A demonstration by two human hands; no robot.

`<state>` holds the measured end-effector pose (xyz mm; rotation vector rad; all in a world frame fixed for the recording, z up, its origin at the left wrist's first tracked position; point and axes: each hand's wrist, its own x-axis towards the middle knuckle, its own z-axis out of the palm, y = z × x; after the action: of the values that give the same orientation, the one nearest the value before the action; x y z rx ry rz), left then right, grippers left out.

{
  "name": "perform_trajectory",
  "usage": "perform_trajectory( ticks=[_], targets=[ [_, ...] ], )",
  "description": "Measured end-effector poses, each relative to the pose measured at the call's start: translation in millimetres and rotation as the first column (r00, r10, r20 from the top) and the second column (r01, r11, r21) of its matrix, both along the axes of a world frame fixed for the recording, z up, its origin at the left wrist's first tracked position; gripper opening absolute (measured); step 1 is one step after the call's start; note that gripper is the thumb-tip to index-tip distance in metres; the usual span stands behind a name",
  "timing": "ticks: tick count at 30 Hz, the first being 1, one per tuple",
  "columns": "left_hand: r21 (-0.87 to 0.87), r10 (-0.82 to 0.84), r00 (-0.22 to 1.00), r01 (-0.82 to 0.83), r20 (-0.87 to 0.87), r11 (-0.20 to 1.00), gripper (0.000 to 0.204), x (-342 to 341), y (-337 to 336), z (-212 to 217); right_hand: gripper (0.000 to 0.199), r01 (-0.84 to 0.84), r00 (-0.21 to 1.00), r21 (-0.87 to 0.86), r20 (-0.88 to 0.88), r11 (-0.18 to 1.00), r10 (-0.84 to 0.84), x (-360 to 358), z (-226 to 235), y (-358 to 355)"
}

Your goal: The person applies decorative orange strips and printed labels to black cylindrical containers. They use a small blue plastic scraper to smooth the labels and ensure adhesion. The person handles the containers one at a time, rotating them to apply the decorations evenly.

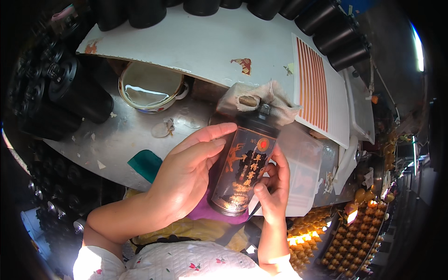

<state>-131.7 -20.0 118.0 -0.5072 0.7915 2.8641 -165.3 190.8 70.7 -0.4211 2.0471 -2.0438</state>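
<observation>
A dark, glossy bottle (240, 172) with a black neck, gold lettering and a red-and-gold round mark is tilted in front of me, its top leaning away to the right. My left hand (179, 175) is against its left side, index finger and thumb at the edge near the shoulder; its other fingers are hidden. My right hand (274, 186) grips the lower right side, fingers curled behind and thumb toward the front. Just beyond the neck is a crumpled beige cloth (270, 100). A teal flat piece (145, 164) lies beside my left wrist.
An enamel basin (151, 86) of water stands at the back left. Black bottles (81, 88) crowd the left, and black cylinders (200, 5) line the back. A sheet with orange strips (312, 84) and a clear plastic box (301, 163) lie right. Bumpy golden trays (350, 238) are lower right.
</observation>
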Motion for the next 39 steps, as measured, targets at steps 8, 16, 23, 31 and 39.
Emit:
perform_trajectory(
  ticks=[8,16,23,31,39],
  targets=[
    [-0.035,0.023,0.999,-0.022,0.042,0.999,0.034,-6,4,-5,0.097,0.018,1.0,-0.013,0.014,1.0,-0.018,1,-3,0],
    [-0.258,0.046,0.996,-0.064,-0.075,0.964,0.023,-18,12,-23,0.096,-0.007,0.999,-0.016,0.037,1.0,0.008,0,-6,4],
    [-0.348,0.093,0.989,-0.126,-0.112,0.929,0.014,-28,14,-29,0.096,0.002,1.0,-0.02,0.017,1.0,-0.002,-1,-4,2],
    [-0.339,0.12,0.984,-0.158,-0.13,0.927,0.013,-29,17,-34,0.095,-0.004,1.0,-0.025,0.0,1.0,0.004,-1,-4,1],
    [-0.389,0.143,0.979,-0.189,-0.146,0.902,0.017,-31,21,-36,0.098,0.015,1.0,-0.031,0.009,0.999,-0.015,0,-4,-1]
  ],
)
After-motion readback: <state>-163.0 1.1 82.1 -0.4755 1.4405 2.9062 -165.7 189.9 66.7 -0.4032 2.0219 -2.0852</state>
